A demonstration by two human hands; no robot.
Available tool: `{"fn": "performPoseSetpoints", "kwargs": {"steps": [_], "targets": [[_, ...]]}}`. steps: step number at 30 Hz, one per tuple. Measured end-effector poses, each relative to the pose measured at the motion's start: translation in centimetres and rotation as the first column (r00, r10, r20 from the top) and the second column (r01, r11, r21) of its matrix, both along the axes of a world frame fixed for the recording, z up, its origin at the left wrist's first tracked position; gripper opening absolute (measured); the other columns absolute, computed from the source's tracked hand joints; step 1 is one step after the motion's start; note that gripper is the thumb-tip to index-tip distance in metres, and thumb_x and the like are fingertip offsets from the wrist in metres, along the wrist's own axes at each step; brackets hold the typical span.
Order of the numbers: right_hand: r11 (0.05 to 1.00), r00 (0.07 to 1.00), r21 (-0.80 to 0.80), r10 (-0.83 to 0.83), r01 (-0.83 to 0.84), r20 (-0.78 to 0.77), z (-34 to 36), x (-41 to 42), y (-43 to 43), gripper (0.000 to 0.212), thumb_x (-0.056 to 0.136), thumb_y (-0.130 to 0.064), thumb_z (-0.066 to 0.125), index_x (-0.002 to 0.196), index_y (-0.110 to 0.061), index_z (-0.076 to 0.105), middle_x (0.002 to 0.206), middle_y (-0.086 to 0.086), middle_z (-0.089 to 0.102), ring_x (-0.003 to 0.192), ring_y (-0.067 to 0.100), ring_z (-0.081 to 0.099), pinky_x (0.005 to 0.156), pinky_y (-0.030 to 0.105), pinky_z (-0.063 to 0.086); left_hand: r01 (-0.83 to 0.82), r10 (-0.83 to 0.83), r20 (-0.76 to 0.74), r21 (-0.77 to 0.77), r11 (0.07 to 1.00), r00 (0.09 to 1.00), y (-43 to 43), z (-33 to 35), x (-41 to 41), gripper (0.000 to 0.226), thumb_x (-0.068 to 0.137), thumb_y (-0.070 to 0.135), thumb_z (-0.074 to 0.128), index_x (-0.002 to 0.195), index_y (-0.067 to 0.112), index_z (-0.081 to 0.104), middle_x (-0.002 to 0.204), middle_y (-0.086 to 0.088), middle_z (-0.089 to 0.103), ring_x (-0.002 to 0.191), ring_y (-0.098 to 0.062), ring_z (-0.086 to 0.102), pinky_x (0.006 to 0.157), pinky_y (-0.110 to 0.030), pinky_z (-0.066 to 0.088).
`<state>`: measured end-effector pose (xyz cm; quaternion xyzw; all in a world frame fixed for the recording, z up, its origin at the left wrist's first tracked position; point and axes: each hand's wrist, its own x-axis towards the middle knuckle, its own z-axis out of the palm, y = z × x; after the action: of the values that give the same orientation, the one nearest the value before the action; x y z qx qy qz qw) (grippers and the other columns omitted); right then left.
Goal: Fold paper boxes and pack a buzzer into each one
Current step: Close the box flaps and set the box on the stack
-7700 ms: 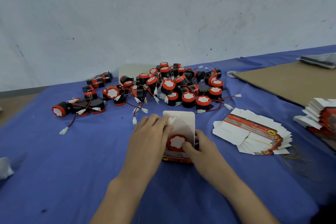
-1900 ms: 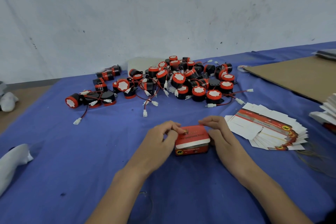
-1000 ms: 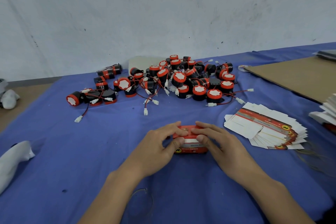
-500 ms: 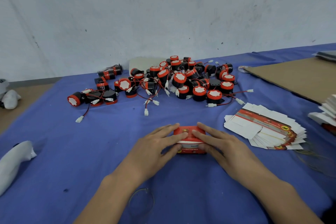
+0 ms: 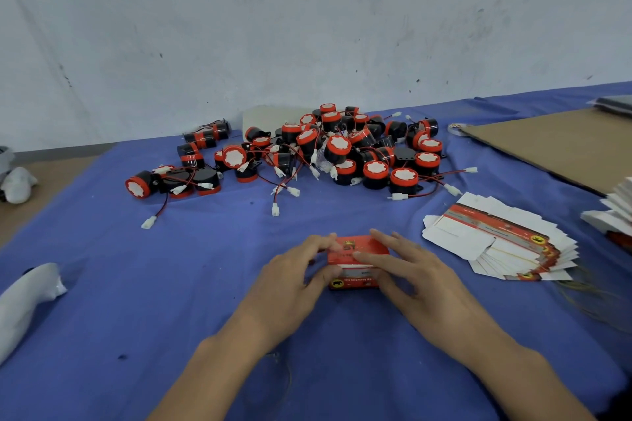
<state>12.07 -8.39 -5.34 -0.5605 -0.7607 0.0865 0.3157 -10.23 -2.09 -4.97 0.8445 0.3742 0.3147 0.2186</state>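
in front of the buzzer pile [image 5: 337, 147], the left hand [image 5: 290, 278] pinches the red box [image 5: 354, 281] with curled fingers; the right hand [image 5: 415, 272] presses its top, fingers straight.

Small packing workshop: blue-clothed counter [image 5: 205, 284] against a scuffed bare wall [image 5: 307, 27], a heap of wired buzzers [image 5: 342, 150] beyond the left hand [image 5: 290, 280] and right hand [image 5: 410, 270], flat box blanks [image 5: 496, 243] stacked to their right.

Scuffed, mark-flecked pale wall [image 5: 307, 27] behind blue-clothed table [image 5: 102, 284]; brown floor [image 5: 41, 188] left; flat cardboard sheet [image 5: 564, 147] right.
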Motion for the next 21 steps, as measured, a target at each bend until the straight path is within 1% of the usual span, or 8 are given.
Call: {"fn": "performPoseSetpoints", "kwargs": {"steps": [2,5,8,10,14,17,19,21], "targets": [[0.999,1.0,0.045,-0.023,0.023,0.003,-0.25,-0.48,0.41,0.034,0.098,-0.03,0.061,0.124,-0.051,0.061,0.146,-0.036,0.032,0.145,-0.001,0.023,0.112,0.008,0.015,-0.005,0.005,0.016,-0.003,1.0,1.0,0.2,-0.19,-0.03,0.012,0.097,0.039,0.06,0.106,0.043,0.054,0.125,0.051,0.044,0.121,0.007,0.054,0.098,-0.033,0.049],[0.997,0.999,0.074,-0.033,0.034,-0.023,-0.37,-0.54,0.9,0.025,0.094,-0.027,0.067,0.116,-0.037,0.071,0.134,-0.033,0.047,0.138,-0.004,0.032,0.111,0.019,0.029,0.003,-0.003,0.004,0.048,0.999,1.0,0.25,-0.16,0.02,0.01,0.095,0.044,0.057,0.099,0.034,0.058,0.132,0.036,0.051,0.124,0.002,0.054,0.097,-0.039,0.049],[0.997,0.999,0.065,-0.033,0.036,-0.041,-0.32,-0.49,1.12,0.02,0.093,-0.026,0.069,0.111,-0.033,0.074,0.129,-0.034,0.05,0.134,-0.009,0.034,0.106,0.01,0.027,-0.006,0.006,0.013,0.055,0.998,1.0,0.24,0.13,0.06,0.023,0.089,0.055,0.051,0.098,0.034,0.056,0.134,0.028,0.055,0.123,0.001,0.054,0.096,-0.039,0.05],[0.998,0.998,0.053,-0.026,0.028,-0.053,-0.37,-0.48,1.18,0.018,0.093,-0.025,0.069,0.109,-0.032,0.074,0.128,-0.039,0.047,0.134,-0.014,0.031,0.104,0.006,0.025,-0.002,0.001,0.019,0.052,0.999,1.0,0.33,0.16,0.09,0.02,0.089,0.054,0.052,0.097,0.036,0.054,0.134,0.026,0.056,0.12,0.0,0.056,0.093,-0.04,0.052],[0.999,0.995,0.039,-0.033,0.036,-0.09,-0.45,-0.66,1.09,0.013,0.095,-0.025,0.066,0.104,-0.032,0.073,0.128,-0.038,0.047,0.135,-0.013,0.032,0.106,0.013,0.034,0.023,-0.024,0.019,0.022,0.999,1.0,0.48,0.18,-0.03,0.01,0.093,0.037,0.063,0.093,0.036,0.053,0.133,0.026,0.057,0.115,-0.001,0.058,0.089,-0.042,0.053],[0.999,0.995,0.031,-0.029,0.032,-0.095,-0.47,-0.8,1.0,0.013,0.096,-0.026,0.063,0.104,-0.033,0.072,0.132,-0.032,0.049,0.139,-0.008,0.033,0.108,0.02,0.037,0.017,-0.017,-0.011,0.023,1.0,1.0,0.45,0.42,-0.19,0.011,0.09,0.043,0.06,0.093,0.035,0.053,0.131,0.034,0.053,0.117,0.002,0.057,0.089,-0.041,0.052],[0.999,0.997,0.034,-0.018,0.021,-0.075,-0.4,-0.77,1.01,0.014,0.097,-0.027,0.061,0.105,-0.033,0.071,0.133,-0.033,0.047,0.14,-0.007,0.031,0.108,0.021,0.037,-0.001,0.002,-0.043,0.025,1.0,0.999,0.38,0.48,-0.15,0.014,0.088,0.048,0.056,0.095,0.037,0.052,0.128,0.044,0.047,0.116,0.006,0.055,0.087,-0.04,0.053],[0.999,0.998,0.04,-0.009,0.011,-0.058,-0.27,-0.67,0.97,0.015,0.098,-0.028,0.06,0.107,-0.032,0.071,0.133,-0.035,0.044,0.138,-0.008,0.03,0.108,0.021,0.037,-0.01,0.011,-0.051,0.022,1.0,0.999,0.28,0.48,-0.12,0.012,0.089,0.047,0.057,0.096,0.04,0.051,0.13,0.046,0.043,0.115,0.008,0.054,0.086,-0.04,0.053]]}}
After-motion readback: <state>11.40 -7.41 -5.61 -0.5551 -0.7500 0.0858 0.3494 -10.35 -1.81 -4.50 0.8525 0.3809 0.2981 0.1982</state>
